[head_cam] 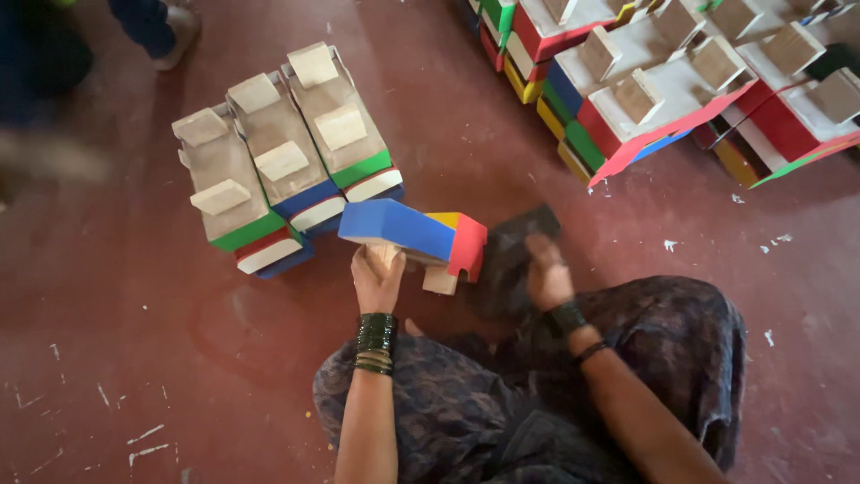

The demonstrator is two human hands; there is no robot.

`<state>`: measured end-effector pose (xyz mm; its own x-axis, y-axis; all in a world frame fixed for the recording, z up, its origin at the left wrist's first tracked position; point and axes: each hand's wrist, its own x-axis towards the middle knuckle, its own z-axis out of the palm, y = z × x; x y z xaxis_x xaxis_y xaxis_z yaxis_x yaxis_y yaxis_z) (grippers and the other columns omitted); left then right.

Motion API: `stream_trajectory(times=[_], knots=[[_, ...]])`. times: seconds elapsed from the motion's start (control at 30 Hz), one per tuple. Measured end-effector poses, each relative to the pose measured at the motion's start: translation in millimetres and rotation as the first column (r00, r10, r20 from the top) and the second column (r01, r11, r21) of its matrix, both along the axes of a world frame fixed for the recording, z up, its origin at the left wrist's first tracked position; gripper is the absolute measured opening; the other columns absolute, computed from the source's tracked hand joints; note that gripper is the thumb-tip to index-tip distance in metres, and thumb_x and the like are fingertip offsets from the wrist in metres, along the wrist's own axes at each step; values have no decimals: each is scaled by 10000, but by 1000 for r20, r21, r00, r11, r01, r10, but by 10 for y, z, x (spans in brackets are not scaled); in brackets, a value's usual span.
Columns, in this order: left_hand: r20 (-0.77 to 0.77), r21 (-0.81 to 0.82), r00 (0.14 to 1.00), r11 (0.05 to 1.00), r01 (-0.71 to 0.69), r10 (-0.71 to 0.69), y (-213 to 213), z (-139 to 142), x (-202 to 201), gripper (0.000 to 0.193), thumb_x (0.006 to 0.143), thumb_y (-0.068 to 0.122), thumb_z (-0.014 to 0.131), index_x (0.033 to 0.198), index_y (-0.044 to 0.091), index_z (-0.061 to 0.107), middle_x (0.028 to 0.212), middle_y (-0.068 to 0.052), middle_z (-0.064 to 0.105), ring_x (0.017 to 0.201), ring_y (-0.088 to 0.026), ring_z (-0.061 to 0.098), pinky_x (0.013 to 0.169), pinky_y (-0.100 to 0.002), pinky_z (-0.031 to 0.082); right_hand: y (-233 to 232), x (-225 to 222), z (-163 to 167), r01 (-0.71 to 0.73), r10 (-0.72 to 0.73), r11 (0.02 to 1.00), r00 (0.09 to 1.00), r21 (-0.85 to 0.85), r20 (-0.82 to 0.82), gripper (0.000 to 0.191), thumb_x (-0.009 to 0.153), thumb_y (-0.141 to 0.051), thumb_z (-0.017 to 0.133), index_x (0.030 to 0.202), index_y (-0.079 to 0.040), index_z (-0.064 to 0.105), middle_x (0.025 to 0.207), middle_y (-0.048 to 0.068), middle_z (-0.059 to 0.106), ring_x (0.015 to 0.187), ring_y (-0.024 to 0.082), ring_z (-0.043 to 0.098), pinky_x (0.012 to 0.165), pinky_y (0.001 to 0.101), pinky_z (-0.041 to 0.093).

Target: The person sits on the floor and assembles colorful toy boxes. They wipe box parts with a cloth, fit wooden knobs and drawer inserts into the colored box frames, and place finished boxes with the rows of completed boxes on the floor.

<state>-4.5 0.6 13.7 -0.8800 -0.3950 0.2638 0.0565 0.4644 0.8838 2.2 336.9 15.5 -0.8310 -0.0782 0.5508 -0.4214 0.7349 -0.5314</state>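
Observation:
I sit on a dark red floor with a painted wooden toy in front of me, blue on top with a yellow patch and a red end. My left hand grips its underside near a bare wooden block. My right hand is blurred and presses a dark cloth or sanding sheet just right of the toy's red end. Green bangles circle my left wrist, and a dark band sits on the right.
Three similar toys lie upside down in a row at the upper left, showing bare wood and block feet. A larger stack of painted ones fills the upper right. Another person's foot stands at the top left.

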Motion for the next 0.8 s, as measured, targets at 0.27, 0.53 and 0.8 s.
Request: stream_trajectory(times=[0.27, 0.53, 0.8], knots=[[29, -11, 986, 986, 166, -165, 51, 118, 16, 865, 759, 340, 857, 1501, 91, 488, 1448, -214, 448, 1342, -359, 465, 1115, -448, 432, 709, -42, 139, -149, -48, 944, 821, 294, 569, 229, 966, -261, 640, 1148, -209, 769, 1153, 128, 738, 1082, 364, 692, 957, 474, 545], [78, 68, 948, 951, 302, -307, 18, 281, 112, 943, 719, 307, 894, 1515, 73, 445, 1451, -207, 421, 1361, -359, 456, 1115, -457, 423, 239, 182, 560, -221, 234, 972, 902, -78, 364, 429, 963, -235, 672, 1367, -101, 619, 1434, 167, 601, 1288, 342, 603, 1037, 413, 506], [145, 88, 908, 919, 385, -394, 36, 477, 167, 961, 685, 322, 920, 1497, 79, 469, 1390, -159, 491, 1312, -301, 534, 1050, -424, 486, -672, 200, 1176, -257, 601, 700, 716, -667, 355, 541, 1012, -229, 630, 1474, 15, 488, 1400, 105, 600, 1267, 176, 578, 1050, 319, 477]])
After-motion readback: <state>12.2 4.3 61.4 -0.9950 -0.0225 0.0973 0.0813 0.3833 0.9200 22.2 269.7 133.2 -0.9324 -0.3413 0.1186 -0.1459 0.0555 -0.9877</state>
